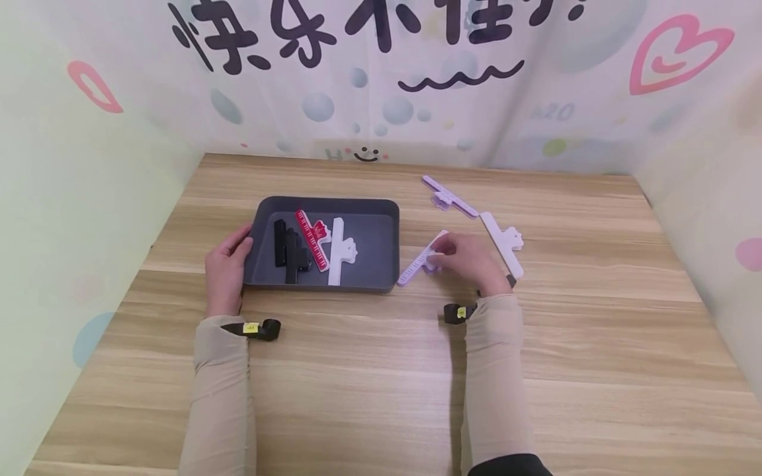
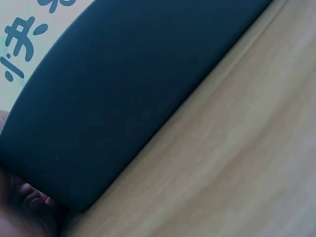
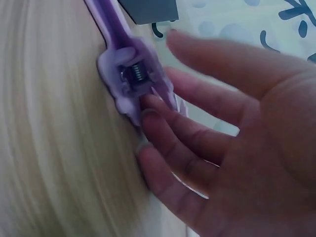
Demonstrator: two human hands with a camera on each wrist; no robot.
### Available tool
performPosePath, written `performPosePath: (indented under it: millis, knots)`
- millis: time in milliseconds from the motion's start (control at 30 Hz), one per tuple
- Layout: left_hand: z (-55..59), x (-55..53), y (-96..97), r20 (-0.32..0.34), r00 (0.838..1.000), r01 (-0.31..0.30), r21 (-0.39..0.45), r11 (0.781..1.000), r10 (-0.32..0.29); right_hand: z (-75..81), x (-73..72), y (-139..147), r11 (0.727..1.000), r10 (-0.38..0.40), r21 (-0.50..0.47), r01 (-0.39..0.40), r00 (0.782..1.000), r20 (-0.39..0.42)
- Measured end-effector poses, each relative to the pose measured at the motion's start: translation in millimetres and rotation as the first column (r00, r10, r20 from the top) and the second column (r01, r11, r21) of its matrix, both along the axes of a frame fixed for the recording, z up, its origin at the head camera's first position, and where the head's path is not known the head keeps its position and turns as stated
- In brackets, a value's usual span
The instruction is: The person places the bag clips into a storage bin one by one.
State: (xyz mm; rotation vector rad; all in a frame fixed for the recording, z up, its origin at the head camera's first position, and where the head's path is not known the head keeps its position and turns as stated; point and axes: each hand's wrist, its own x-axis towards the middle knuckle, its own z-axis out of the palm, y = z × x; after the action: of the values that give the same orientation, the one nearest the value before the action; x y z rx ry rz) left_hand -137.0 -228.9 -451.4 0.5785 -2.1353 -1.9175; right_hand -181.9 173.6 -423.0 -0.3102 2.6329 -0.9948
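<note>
My left hand (image 1: 226,271) holds the left side of a dark grey tray (image 1: 375,285), its thumb at the rim. In the left wrist view the outer wall of the tray (image 2: 123,84) hides most of that hand. Right of the tray lies a purple long-bar clip (image 1: 412,266) marked like a ruler. My right hand (image 1: 473,261) is over its handle; in the right wrist view fingertips touch the handle of the clip (image 3: 133,74), while the thumb is apart from it. Inside the tray are a red clip (image 1: 311,241), a white clip (image 1: 337,254) and black clips (image 1: 292,254).
Another purple clip (image 1: 455,201) lies farther back on the wooden table (image 1: 357,370). A white clip (image 1: 503,246) sits to the right of my right hand. Printed cloth walls (image 1: 381,125) stand at the back and both sides.
</note>
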Motion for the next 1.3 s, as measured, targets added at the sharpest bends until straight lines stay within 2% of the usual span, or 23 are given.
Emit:
performPosePath:
  millis: [200, 400, 500, 667, 767, 900, 967, 1133, 1300]
  knots:
    - [0.9, 0.0, 0.4, -0.012, 1.000, -0.002, 0.009, 1.000, 0.002, -0.9, -1.7, -2, 0.993, 0.119, -0.022, -0.119, 0.993, -0.003]
    - [0.1, 0.9, 0.3, -0.013, 1.000, -0.002, 0.011, 1.000, 0.002, -1.9, -2.6, -3, 0.993, 0.122, -0.002, -0.122, 0.993, -0.011]
    - [-0.1, 1.1, 0.1, -0.012, 1.000, -0.004, 0.010, 1.000, 0.004, -0.7, -2.4, -4, 0.995, 0.097, 0.028, -0.096, 0.995, -0.030]
    - [5.5, 3.5, 2.1, 0.000, 1.000, -0.002, 0.011, 1.000, 0.002, -1.3, -4.0, -5, 0.997, 0.032, 0.080, -0.024, 0.995, -0.098]
    - [8.2, 4.6, 3.5, 0.006, 1.000, -0.001, 0.015, 1.000, 0.001, -3.1, -4.5, -8, 0.995, -0.051, 0.081, 0.058, 0.994, -0.094]
    - [7.2, 4.3, 3.5, 0.012, 1.000, -0.001, 0.008, 1.000, 0.001, -6.1, -3.9, -10, 0.982, -0.164, 0.084, 0.171, 0.983, -0.084]
    - [6.6, 3.9, 3.4, 0.012, 1.000, 0.000, 0.007, 1.000, 0.000, -7.8, -4.0, -10, 0.976, -0.193, 0.086, 0.201, 0.977, -0.090]
    - [10.8, 4.5, 5.7, 0.009, 1.000, 0.000, 0.002, 1.000, 0.000, -9.8, -4.1, -10, 0.968, -0.231, 0.080, 0.238, 0.969, -0.092]
    - [15.6, 5.6, 8.4, -0.001, 1.000, -0.001, 0.001, 1.000, 0.001, -10.8, -5.6, -9, 0.971, -0.226, 0.050, 0.232, 0.969, -0.102]
